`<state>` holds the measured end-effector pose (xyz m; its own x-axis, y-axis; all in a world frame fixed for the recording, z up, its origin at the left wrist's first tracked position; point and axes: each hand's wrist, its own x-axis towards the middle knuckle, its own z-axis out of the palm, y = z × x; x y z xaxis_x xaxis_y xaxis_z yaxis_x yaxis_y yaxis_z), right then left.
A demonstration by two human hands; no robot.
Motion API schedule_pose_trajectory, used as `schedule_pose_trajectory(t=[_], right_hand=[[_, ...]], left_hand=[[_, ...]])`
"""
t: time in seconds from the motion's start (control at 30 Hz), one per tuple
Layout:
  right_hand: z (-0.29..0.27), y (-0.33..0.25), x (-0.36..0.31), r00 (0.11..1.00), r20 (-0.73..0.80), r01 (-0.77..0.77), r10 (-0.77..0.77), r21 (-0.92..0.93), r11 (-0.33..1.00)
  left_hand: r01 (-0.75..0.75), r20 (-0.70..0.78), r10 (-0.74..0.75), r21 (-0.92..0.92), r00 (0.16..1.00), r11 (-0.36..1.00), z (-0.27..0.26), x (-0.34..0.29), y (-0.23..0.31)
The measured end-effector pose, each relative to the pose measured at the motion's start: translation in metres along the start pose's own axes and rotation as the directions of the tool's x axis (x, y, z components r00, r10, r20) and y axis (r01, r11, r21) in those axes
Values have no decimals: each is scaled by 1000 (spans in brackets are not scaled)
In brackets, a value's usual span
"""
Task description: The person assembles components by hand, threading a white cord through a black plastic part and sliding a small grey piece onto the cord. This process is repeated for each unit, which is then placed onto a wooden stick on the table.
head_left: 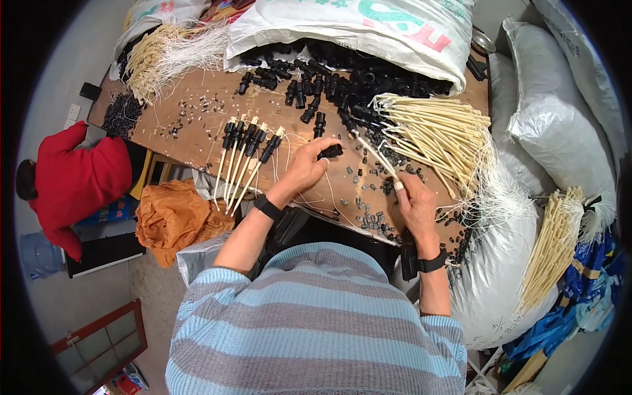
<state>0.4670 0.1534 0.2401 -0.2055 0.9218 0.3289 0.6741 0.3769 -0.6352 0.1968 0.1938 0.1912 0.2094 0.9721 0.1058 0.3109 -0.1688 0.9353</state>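
Observation:
My left hand (306, 170) grips a black plastic tubular fitting (330, 152) between thumb and fingers over the table's middle. In my right hand (417, 204) is a thin pale stick (376, 157), slanting up and left toward the fitting but apart from it. A white wrap (398, 186) covers part of one finger of that hand. Left of my left hand lie several pale sticks with black fittings (249, 141) on their far ends. A fanned bundle of pale sticks (434, 138) with white strings rests right of my right hand.
A white woven sack (355, 29) spills black fittings (319, 89) across the back of the brown table (178, 148). Small dark pieces (372, 217) are scattered near my hands. More stringy sticks (155, 62) lie at the far left. Full sacks (559, 105) crowd the right side. A person in red (92, 171) is at left.

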Motion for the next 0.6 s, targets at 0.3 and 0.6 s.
schedule_pose_trajectory(t=[0.3,0.6], right_hand=[[-6,-21,-3,976,160,168,-149,-111,980],[1,-38,1,984,176,87,-21,-377,922]], left_hand=[[-229,117,198,417,973,880,0,-1,29],[-420,121,402,286,908,862,27,-1,49]])
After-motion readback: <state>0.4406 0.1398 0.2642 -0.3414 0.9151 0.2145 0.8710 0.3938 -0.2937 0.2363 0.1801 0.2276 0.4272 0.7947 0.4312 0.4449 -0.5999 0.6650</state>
